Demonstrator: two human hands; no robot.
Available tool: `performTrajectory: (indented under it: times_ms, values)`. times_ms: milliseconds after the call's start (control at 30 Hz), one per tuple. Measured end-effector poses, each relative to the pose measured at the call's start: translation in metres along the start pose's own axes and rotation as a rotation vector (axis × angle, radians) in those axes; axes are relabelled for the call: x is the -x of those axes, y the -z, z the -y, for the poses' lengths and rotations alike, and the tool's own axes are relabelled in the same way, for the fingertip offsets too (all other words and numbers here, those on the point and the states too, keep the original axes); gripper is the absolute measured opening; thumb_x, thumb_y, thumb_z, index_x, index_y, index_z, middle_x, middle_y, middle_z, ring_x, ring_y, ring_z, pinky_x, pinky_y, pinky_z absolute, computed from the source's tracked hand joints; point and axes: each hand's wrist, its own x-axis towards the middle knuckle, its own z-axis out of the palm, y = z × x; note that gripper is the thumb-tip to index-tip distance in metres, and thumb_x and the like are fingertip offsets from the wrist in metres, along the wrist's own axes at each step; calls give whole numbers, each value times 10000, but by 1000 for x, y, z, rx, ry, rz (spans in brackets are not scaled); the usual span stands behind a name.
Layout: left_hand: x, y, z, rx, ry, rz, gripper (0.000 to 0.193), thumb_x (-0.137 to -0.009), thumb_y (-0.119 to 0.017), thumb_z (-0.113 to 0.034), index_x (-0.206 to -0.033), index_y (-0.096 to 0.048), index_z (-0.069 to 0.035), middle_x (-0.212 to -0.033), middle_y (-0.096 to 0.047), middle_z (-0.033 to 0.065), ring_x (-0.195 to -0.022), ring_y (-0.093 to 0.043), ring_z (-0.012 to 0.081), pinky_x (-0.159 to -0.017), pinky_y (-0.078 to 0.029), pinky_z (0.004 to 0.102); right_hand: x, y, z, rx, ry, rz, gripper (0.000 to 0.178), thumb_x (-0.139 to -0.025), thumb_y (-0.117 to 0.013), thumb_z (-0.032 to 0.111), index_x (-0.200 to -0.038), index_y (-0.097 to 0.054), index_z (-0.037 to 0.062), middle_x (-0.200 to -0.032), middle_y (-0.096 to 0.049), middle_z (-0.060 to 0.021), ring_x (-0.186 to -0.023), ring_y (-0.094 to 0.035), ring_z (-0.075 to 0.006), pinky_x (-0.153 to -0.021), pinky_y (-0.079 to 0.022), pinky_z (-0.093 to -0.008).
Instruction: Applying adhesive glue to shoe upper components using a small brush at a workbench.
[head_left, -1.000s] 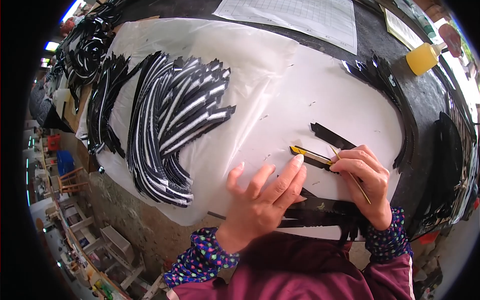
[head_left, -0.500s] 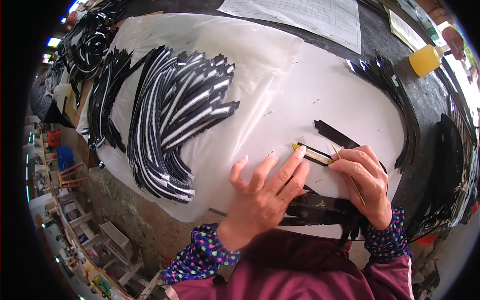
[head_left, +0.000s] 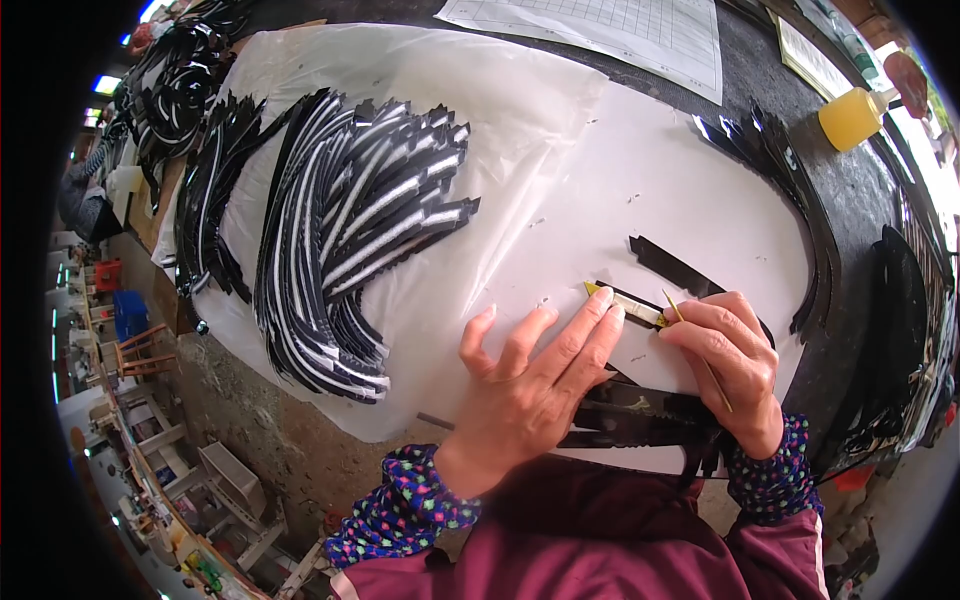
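Two fingers of my left hand [head_left: 535,400] press on a short black strip with a pale middle [head_left: 636,309], while its other fingers lie spread over the white sheet [head_left: 560,220]. A small yellow-green pointed piece [head_left: 590,288] shows at the strip's far left end. Pinched in my right hand [head_left: 738,355] is a thin yellow stick [head_left: 713,378], slanting past the strip's right end. Just beyond lies a plain black strip [head_left: 665,264], partly covered by my right hand. More black strips [head_left: 650,408] lie close to my body, below both hands.
On the left a big pile of black-and-white strips [head_left: 320,250] rests on translucent plastic [head_left: 400,70], with black strips [head_left: 215,190] beyond it. Another black bundle [head_left: 800,190] curves along the right. A yellow bottle [head_left: 850,120] and a gridded paper sheet [head_left: 610,40] are at the back.
The pressing fingers of my left hand have shifted very slightly away from me along the strip. My right hand and the stick have barely moved.
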Motion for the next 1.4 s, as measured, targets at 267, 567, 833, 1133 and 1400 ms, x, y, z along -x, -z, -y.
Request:
performTrajectory:
  times_ms: [267,567,833,1133,1400]
  values:
    - [0,-1,1,-10,-10,-4,418,-965,-582,-348,-1373,-620,-265,-1439,-545,-145,-1151,-438,149,-1104,-190,472,2,-1,-2,19,41,-10,312,-674,-738,-25,-982,-718,24,-981,-701,-115,-810,-640,-282,-688,-547,-353]
    - [1,-3,2,-32,-30,-18,398,-990,-534,-364,-1355,-628,-237,-1441,-544,-125,-1202,-421,163,-1081,-242,504,3,0,-3,16,44,-18,298,-685,-738,-31,-977,-719,22,-982,-704,-120,-817,-647,-285,-684,-550,-355]
    - [1,-4,1,-39,-27,-39,376,-994,-537,-340,-1345,-636,-246,-1426,-552,-130,-1190,-429,157,-1075,-244,504,3,0,-4,32,64,-14,304,-681,-731,-26,-982,-717,16,-982,-700,-122,-814,-646,-286,-679,-549,-353]
    - [1,-4,1,-17,-9,-26,395,-976,-583,-318,-1366,-628,-276,-1432,-537,-101,-1148,-445,155,-1101,-207,475,3,0,-5,34,86,-17,325,-652,-711,14,-977,-711,6,-980,-694,-125,-817,-644,-289,-672,-548,-350]
    - [0,-2,1,-29,-20,-13,399,-972,-590,-287,-1369,-624,-275,-1437,-530,-90,-1151,-449,154,-1103,-203,475,4,-1,-5,25,88,-24,303,-677,-702,40,-976,-707,-5,-986,-693,-135,-817,-644,-288,-666,-551,-350]
